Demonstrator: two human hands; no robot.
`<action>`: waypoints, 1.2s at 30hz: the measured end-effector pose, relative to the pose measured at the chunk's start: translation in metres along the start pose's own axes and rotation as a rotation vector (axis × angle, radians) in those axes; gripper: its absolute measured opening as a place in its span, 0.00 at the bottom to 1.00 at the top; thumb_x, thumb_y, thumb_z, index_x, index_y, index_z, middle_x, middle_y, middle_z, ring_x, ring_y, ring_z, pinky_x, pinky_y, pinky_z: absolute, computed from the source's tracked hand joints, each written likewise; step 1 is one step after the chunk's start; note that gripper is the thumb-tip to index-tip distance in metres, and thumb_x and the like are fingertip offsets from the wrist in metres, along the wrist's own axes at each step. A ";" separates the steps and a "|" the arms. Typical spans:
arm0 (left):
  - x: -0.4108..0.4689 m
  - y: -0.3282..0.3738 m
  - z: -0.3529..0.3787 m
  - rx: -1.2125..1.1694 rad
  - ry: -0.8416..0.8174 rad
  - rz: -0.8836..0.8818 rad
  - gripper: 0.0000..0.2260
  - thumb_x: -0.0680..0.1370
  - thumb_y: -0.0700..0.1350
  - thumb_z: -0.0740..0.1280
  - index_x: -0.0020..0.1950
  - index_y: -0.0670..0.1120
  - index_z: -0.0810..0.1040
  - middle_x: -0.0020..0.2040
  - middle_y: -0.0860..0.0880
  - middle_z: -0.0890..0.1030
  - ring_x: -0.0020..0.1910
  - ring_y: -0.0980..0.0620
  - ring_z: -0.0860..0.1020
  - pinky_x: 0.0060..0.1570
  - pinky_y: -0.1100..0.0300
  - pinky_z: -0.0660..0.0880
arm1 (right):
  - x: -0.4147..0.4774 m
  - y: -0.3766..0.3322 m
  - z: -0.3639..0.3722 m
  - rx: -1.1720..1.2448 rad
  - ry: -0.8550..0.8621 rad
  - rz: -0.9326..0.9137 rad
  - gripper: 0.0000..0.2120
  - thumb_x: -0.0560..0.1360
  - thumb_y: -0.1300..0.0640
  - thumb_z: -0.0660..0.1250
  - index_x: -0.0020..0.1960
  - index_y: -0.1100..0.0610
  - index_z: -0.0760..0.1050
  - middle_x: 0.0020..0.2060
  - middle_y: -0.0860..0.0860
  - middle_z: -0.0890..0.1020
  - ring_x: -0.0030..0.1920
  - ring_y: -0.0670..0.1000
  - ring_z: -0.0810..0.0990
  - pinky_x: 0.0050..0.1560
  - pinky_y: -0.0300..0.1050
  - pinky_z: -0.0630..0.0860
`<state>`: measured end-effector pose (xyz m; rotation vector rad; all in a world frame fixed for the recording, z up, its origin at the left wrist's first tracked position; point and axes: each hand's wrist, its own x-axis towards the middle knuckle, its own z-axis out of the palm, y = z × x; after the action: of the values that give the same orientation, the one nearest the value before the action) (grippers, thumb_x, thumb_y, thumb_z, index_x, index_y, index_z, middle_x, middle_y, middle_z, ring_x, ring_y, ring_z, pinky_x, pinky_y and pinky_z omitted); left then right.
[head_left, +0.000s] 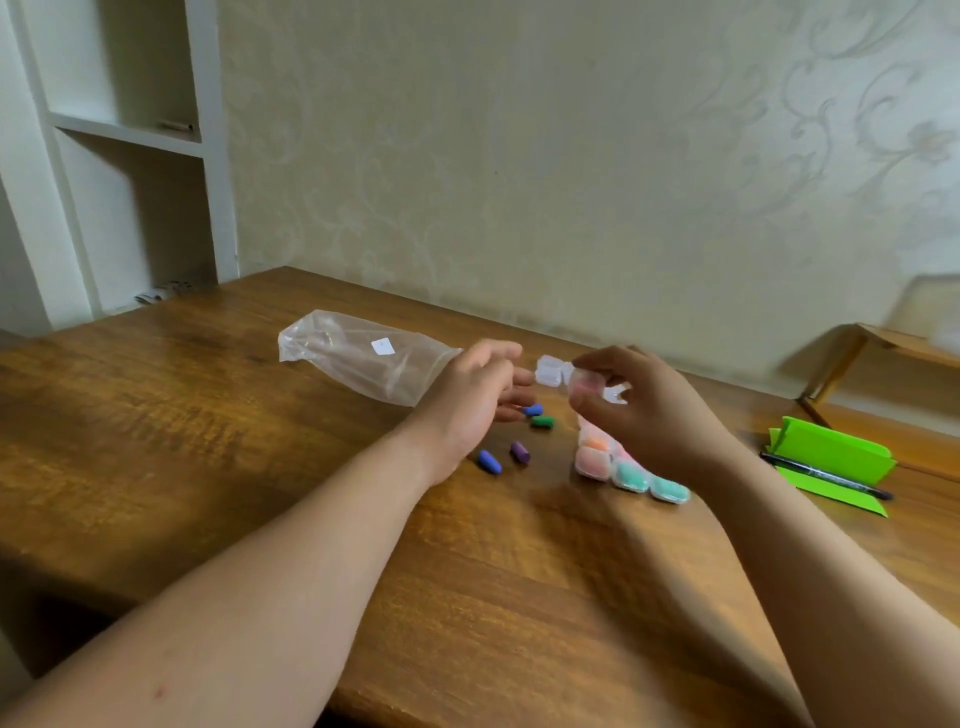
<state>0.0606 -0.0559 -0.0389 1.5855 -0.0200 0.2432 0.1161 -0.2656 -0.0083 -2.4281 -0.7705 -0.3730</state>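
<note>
Head view looks down on a wooden table (260, 467), where the person's 2 bare hands meet above its far middle. The right grip (644, 410) is clamped on a small clear case (550, 370). The thumb is below and the curled fingers above, pinching the case's right end so that it juts out to the left, held off the table. The left grip (478, 395) comes in from the other side with fingers loosely bent. 1 fingertip (525, 377) touches the case's left edge and the thumb lies just above it. Blur there hides whether this grip pinches the case or only touches it.

Under the hands, 4 small coloured plugs lie on the table. A blue plug (532, 410) and a green plug (543, 422) sit just beside each other beneath the left fingers. A purple plug (519, 452) and a second blue plug (490, 462) lie nearer the person. A row of clear cases (634, 475) with pink and teal contents rests on the table below the right grip. A clear plastic bag (363, 358) lies behind the left grip. A green folded paper (831, 452) with a black pen (826, 475) across it sits well apart at the right.
</note>
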 end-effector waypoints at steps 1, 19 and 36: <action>-0.002 0.001 0.001 0.071 0.003 0.045 0.17 0.87 0.43 0.56 0.74 0.50 0.75 0.61 0.48 0.84 0.59 0.51 0.85 0.61 0.52 0.82 | -0.007 0.010 -0.007 -0.013 0.007 0.027 0.17 0.79 0.45 0.72 0.67 0.42 0.79 0.59 0.41 0.79 0.58 0.43 0.79 0.59 0.43 0.76; -0.017 -0.005 0.019 0.341 0.016 0.184 0.16 0.75 0.52 0.59 0.59 0.56 0.79 0.52 0.48 0.84 0.49 0.53 0.83 0.47 0.59 0.77 | -0.073 0.085 -0.065 -0.115 -0.266 0.287 0.14 0.74 0.43 0.78 0.57 0.40 0.81 0.51 0.42 0.79 0.51 0.45 0.80 0.49 0.46 0.82; -0.008 -0.011 0.016 0.374 0.074 0.208 0.10 0.85 0.43 0.61 0.61 0.53 0.79 0.53 0.47 0.84 0.50 0.52 0.82 0.45 0.60 0.75 | -0.070 0.074 -0.060 -0.025 -0.127 0.270 0.13 0.75 0.42 0.76 0.56 0.45 0.79 0.49 0.45 0.80 0.50 0.46 0.78 0.45 0.44 0.73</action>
<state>0.0565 -0.0724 -0.0511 1.9470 -0.0865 0.4908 0.0989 -0.3821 -0.0211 -2.5549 -0.4813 -0.1249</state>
